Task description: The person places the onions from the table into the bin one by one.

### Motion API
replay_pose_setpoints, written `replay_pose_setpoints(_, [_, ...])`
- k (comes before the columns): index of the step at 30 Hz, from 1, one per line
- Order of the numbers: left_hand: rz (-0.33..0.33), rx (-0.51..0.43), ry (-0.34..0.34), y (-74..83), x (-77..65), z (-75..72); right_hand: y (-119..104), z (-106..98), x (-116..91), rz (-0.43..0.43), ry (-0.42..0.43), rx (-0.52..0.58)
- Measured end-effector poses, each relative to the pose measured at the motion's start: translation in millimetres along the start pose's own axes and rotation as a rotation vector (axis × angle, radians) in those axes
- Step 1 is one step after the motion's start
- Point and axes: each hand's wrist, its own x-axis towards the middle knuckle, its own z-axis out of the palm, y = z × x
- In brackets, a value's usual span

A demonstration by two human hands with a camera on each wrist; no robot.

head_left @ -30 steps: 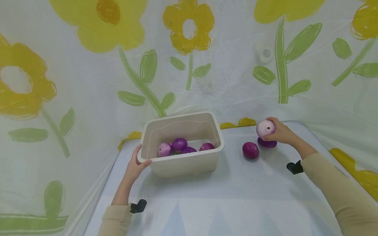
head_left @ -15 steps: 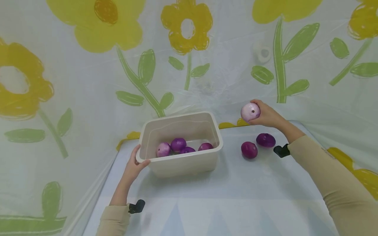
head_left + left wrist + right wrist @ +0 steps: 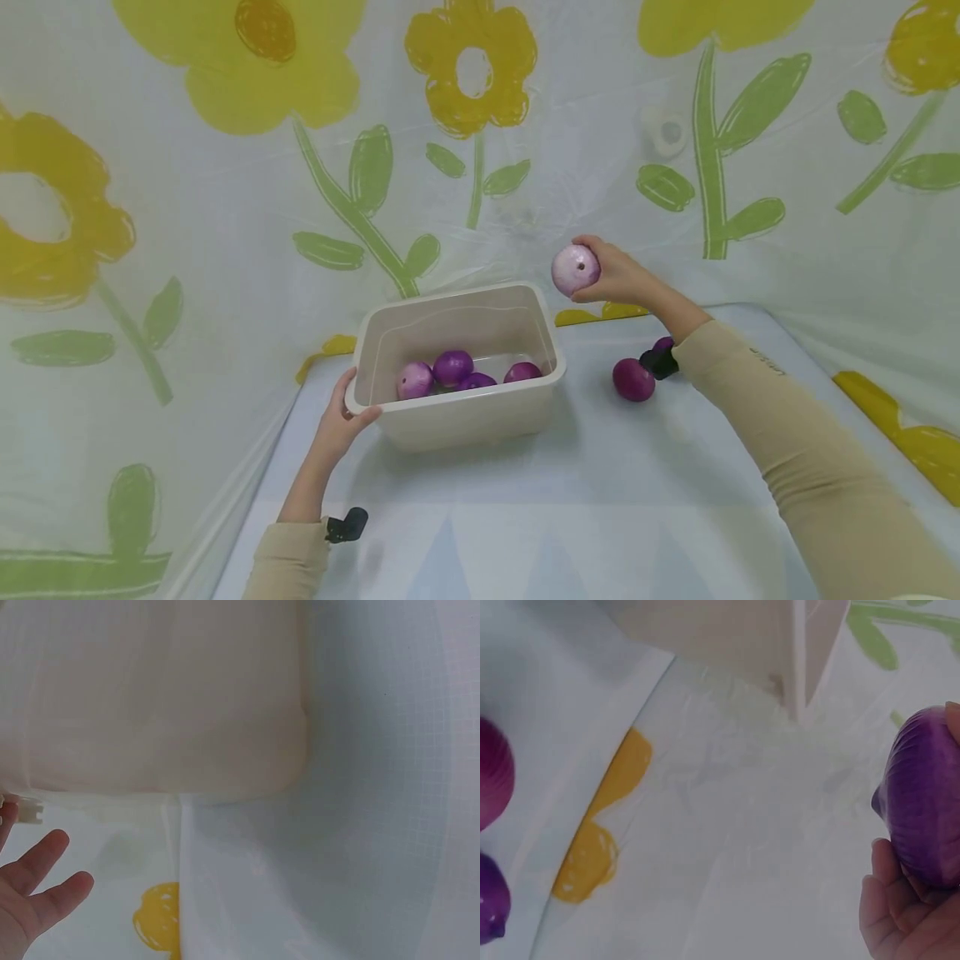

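Observation:
My right hand (image 3: 615, 275) grips a purple onion (image 3: 576, 270) above the back right corner of a beige plastic bin (image 3: 465, 425). The onion's pale end, with a small dark spot, faces the head camera; its purple side and pointed tip show on the held onion (image 3: 926, 799) in the right wrist view. At the bin's left front corner, my left hand (image 3: 339, 427) holds the rim, thumb over the front edge. Several onions lie inside, among them a pale one (image 3: 415, 381) and a dark purple one (image 3: 453, 367).
Right of the bin, a reddish-purple onion (image 3: 633, 380) rests on the white-covered table (image 3: 510, 517). Behind it another onion (image 3: 663, 342) is mostly hidden by the black wrist camera (image 3: 659, 363). A flower-printed curtain (image 3: 585, 125) hangs behind the table.
My right hand has lifted the onion off the spot by the two table onions and carried it left, close to the bin. The left hand stays on the rim.

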Motion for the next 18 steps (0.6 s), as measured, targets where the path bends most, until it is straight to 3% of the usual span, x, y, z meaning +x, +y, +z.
replay_pose_setpoints(11, [0.030, -0.063, -0.017, -0.2, -0.9, -0.4, -35.5, 37.5, 21.8, -0.039, -0.057, 0.071])
replay_pose_setpoints(18, [0.027, -0.037, -0.010, -1.6, -0.6, 1.1, -49.3, 54.9, 25.6, -0.045, -0.088, 0.049])
